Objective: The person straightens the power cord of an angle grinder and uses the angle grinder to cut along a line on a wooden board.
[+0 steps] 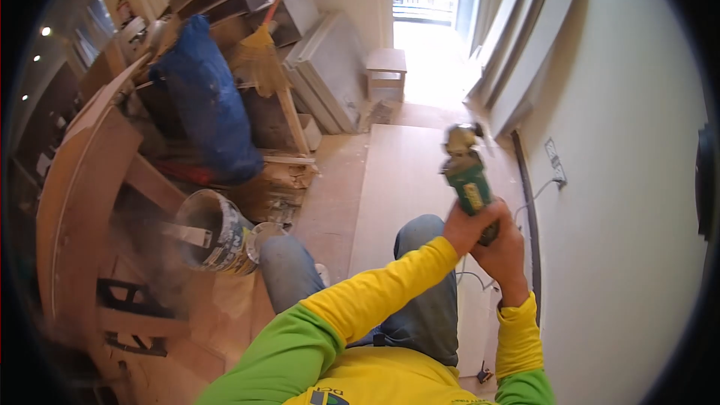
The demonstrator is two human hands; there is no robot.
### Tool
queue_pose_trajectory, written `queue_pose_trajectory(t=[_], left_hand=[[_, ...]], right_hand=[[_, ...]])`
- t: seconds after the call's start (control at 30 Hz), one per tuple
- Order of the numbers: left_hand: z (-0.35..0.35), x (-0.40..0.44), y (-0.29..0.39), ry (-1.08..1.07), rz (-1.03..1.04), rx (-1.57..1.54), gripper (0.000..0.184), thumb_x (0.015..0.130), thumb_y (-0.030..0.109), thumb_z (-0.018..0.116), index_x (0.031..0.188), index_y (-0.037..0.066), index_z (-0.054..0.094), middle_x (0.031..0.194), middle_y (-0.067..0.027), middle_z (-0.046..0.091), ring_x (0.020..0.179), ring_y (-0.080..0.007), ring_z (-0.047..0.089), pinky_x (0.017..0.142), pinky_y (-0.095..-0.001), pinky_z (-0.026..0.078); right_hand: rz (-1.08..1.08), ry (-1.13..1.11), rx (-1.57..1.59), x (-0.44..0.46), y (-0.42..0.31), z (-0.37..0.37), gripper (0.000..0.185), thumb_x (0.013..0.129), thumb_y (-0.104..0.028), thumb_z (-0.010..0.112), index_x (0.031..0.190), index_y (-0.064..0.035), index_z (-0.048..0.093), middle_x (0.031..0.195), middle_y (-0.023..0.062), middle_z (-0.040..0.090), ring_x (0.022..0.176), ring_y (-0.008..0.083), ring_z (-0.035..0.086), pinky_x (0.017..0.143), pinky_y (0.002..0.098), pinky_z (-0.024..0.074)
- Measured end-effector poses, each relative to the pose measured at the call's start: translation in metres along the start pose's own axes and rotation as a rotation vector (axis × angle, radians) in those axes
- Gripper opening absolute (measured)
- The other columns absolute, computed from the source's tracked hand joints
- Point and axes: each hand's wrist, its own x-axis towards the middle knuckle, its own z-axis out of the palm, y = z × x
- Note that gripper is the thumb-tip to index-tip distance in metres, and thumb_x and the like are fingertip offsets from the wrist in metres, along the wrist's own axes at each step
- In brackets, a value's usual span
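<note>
A green angle grinder (pixel 471 180) is held up over a pale board (pixel 382 172) on the floor, its metal head pointing away from me and slightly blurred. My left hand (pixel 472 226) is wrapped round the body of the tool. Close against it, my right hand (pixel 506 255) grips the rear part of the same tool. The two hands overlap, so some fingers are hidden. A grey cord (pixel 536 196) hangs near the wall, and more cord lies below my hands.
A wall socket (pixel 553 159) with a plug is at the right. Left of my knees stands a bucket (pixel 225 236), beside a curved wooden piece (pixel 64 202). Behind are a blue bag (pixel 206 97), a broom (pixel 262 52), stacked panels (pixel 326 67) and a small stool (pixel 386 64).
</note>
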Motion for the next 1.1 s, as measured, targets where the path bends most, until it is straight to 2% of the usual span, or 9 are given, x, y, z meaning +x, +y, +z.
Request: queue_pose_trajectory(t=[0.1,0.2,0.27,0.33,0.4,0.5,0.57,0.77,1.1], left_hand=[[-0.028,-0.001,0.019,0.052,0.059,-0.218,0.034,0.087,0.025,0.077,0.111,0.007,0.061,0.105,-0.0017,0.064,0.094,-0.0122,0.062,0.085,-0.0299,0.052],[-0.066,0.019,0.033,0.119,0.191,-0.232,0.029,0.092,0.028,0.072,0.111,0.009,0.060,0.104,-0.0001,0.061,0.095,-0.0105,0.056,0.088,-0.0286,0.047],[-0.097,0.034,0.047,0.166,0.181,-0.231,0.028,0.095,0.030,0.068,0.110,0.008,0.061,0.107,-0.0012,0.059,0.097,-0.0116,0.055,0.090,-0.0294,0.047],[-0.129,0.052,0.049,0.168,0.200,-0.350,0.033,0.096,0.034,0.067,0.114,0.008,0.060,0.113,-0.0032,0.060,0.104,-0.0129,0.056,0.096,-0.0294,0.046],[-0.165,0.063,0.048,0.127,0.259,-0.223,0.040,0.094,0.037,0.070,0.120,0.008,0.059,0.119,-0.0054,0.060,0.112,-0.0157,0.057,0.102,-0.0298,0.045],[-0.212,0.084,0.038,0.099,0.168,-0.436,0.049,0.089,0.035,0.077,0.126,0.012,0.055,0.123,-0.0066,0.061,0.113,-0.0187,0.061,0.101,-0.0340,0.049],[-0.220,0.079,0.041,0.095,0.040,-0.579,0.052,0.086,0.035,0.080,0.126,0.014,0.054,0.123,-0.0063,0.060,0.111,-0.0191,0.062,0.099,-0.0357,0.052],[-0.251,0.077,0.010,0.320,0.026,-0.607,0.059,0.080,0.037,0.084,0.123,0.015,0.051,0.113,-0.0043,0.061,0.106,-0.0198,0.064,0.092,-0.0388,0.055],[-0.271,0.076,0.000,0.367,-0.040,-0.475,0.055,0.084,0.038,0.081,0.123,0.013,0.051,0.113,-0.0050,0.063,0.107,-0.0210,0.063,0.099,-0.0389,0.051]], right_hand=[[0.047,-0.032,-0.114,0.010,-0.020,0.000,0.071,0.074,-0.018,0.084,0.137,-0.0105,0.053,0.111,0.0188,0.068,0.094,0.0350,0.069,0.081,0.0410,0.0552],[0.047,0.283,0.009,-0.004,-0.018,-0.004,0.060,0.081,-0.019,0.081,0.134,-0.0067,0.055,0.103,0.0129,0.069,0.087,0.0252,0.067,0.076,0.0377,0.0534],[0.244,0.432,-0.031,-0.058,0.021,-0.005,0.044,0.084,-0.018,0.078,0.123,-0.0047,0.062,0.091,0.0117,0.068,0.079,0.0217,0.065,0.072,0.0351,0.0525],[0.549,0.260,-0.196,-0.126,0.044,-0.004,0.032,0.086,-0.019,0.076,0.111,-0.0027,0.066,0.082,0.0109,0.067,0.075,0.0196,0.064,0.069,0.0341,0.0521],[0.692,-0.052,-0.268,-0.212,0.058,0.010,0.031,0.087,-0.021,0.073,0.111,-0.0018,0.067,0.077,0.0104,0.067,0.071,0.0193,0.064,0.066,0.0341,0.0516],[0.938,-0.385,0.079,-0.359,0.077,0.038,0.036,0.088,-0.025,0.072,0.115,-0.0022,0.067,0.083,0.0121,0.068,0.073,0.0216,0.066,0.068,0.0341,0.0514],[1.127,-0.593,0.095,-0.405,0.062,0.044,0.037,0.088,-0.026,0.072,0.116,-0.0025,0.066,0.086,0.0128,0.067,0.077,0.0223,0.064,0.070,0.0346,0.0504],[1.257,-0.775,0.079,-0.393,0.051,0.058,0.040,0.089,-0.028,0.071,0.119,-0.0034,0.065,0.095,0.0149,0.065,0.087,0.0245,0.061,0.077,0.0362,0.0474],[1.322,-0.945,0.216,-0.383,0.088,0.099,0.045,0.090,-0.032,0.069,0.125,-0.0049,0.064,0.111,0.0184,0.060,0.103,0.0282,0.055,0.089,0.0387,0.0423]])
